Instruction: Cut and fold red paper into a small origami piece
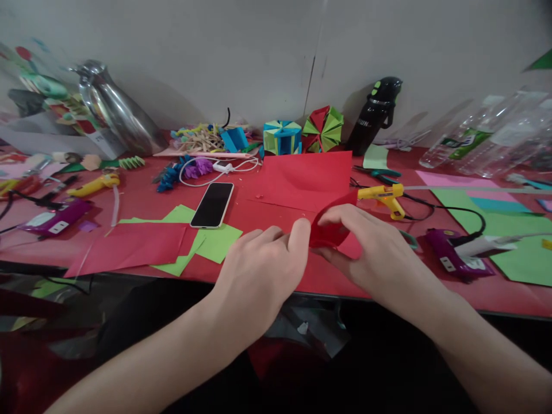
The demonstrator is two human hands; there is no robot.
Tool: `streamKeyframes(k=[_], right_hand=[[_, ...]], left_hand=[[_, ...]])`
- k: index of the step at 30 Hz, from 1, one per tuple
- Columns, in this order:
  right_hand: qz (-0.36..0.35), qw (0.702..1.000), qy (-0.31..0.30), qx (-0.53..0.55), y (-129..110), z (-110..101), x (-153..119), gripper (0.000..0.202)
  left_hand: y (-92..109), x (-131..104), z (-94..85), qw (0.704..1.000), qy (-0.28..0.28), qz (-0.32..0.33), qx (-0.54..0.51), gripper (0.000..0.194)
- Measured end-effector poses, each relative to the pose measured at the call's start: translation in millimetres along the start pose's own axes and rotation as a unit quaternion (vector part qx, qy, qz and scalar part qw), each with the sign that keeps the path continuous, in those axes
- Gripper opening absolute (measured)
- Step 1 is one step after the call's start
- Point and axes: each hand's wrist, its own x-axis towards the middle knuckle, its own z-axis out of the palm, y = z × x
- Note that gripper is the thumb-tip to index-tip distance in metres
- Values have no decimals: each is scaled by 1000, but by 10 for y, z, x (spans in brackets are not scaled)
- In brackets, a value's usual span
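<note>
A small sheet of red paper point(332, 227), bent into a curve, is between my two hands above the front part of the red table. My right hand point(366, 244) curls around it, with thumb and fingers closed on its edges. At its left edge my left hand point(267, 256) is closed, thumb against the paper; its fingertips are hidden behind the hand. Just beyond lies a larger red sheet point(308, 178) on the table. A yellow glue gun point(383, 198) rests right behind my right hand, its cord trailing to the right.
A phone point(213, 204) lies on green paper point(222, 241), beside red paper point(146, 244). Purple power strips point(459, 256) sit at both sides. Along the wall stand a steel jug point(116, 109), folded paper shapes point(282, 138), a black bottle point(373, 118) and plastic bottles point(495, 135).
</note>
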Motion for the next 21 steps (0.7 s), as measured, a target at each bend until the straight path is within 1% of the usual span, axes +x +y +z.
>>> streamKeyframes(k=[3,6,8,9,11,14,16,19,21], right_hand=[[14,1000,-25,4,38,21,10,13],[-40,998,-44,-36,93,53,9,9],[-78,994,-54,-45,125,69,4,15],[-83,994,-61,-43,137,73,0,19],[-82,993,-75,-51,151,76,-9,26],[-93,986,-71,-117,157,82,-11,33],[-103,979,-74,-157,156,92,4,31],[-84,968,-109,-209,148,103,36,21],[-73,959,-123,-244,141,103,48,18]], left_hand=[[-33,4,78,1000,22,10,-15,36],[-60,13,137,998,46,21,-27,34],[-66,21,152,998,44,29,-25,36],[-65,25,153,998,38,32,-23,38],[-62,33,149,999,30,36,-20,40],[-50,47,144,998,30,40,-27,43],[-33,56,148,998,35,45,-34,43],[4,68,162,996,37,67,-36,42],[26,69,170,995,40,84,-30,43]])
